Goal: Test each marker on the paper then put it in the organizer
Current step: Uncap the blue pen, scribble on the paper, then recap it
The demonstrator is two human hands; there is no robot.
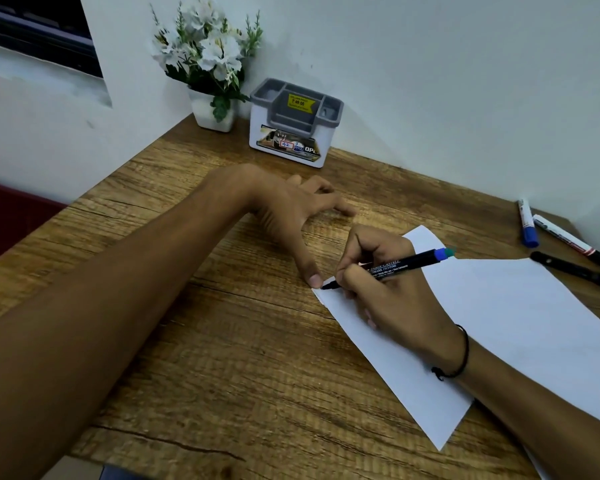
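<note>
My right hand (388, 289) grips a black marker (406, 263) with a blue end, and its tip touches the near-left corner of the white paper (499, 306). My left hand (291, 209) lies spread on the wooden desk, its thumb pressing that same paper corner. The grey and white organizer (291, 133) stands at the back against the wall; no marker shows in its compartments. Three more markers lie at the right: a blue-capped one (527, 223), a white one with a black cap (568, 240) and a black one (575, 270).
A white pot of white artificial flowers (208, 64) stands left of the organizer in the corner. The wooden desk (222, 341) meets walls at the back and left. A dark window (39, 32) is at the upper left.
</note>
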